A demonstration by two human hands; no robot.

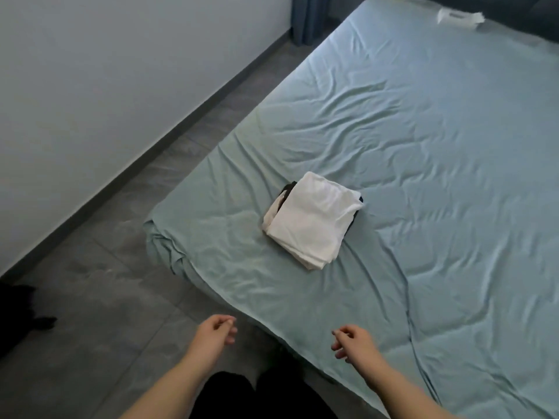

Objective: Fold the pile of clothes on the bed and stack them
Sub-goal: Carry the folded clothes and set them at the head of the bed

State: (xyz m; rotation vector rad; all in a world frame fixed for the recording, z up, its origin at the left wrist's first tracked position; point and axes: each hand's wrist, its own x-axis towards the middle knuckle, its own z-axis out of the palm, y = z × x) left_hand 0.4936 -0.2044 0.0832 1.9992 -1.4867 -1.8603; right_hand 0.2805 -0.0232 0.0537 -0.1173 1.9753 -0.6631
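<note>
A stack of folded clothes (pixel 311 220) lies on the bed (pixel 438 164) near its left corner. A folded white garment is on top, and dark fabric shows at the stack's far and right edges. My left hand (pixel 214 332) hangs over the floor just off the bed's near edge, fingers loosely curled and holding nothing. My right hand (pixel 352 343) hovers over the bed's near edge, also loosely curled and holding nothing. Both hands are well short of the stack.
The bed wears a wrinkled pale green sheet. A white object (pixel 459 16) lies at the bed's far end. Grey tiled floor (pixel 121 267) runs between the bed and a white wall (pixel 106 71). A dark object (pixel 21 309) sits on the floor at left.
</note>
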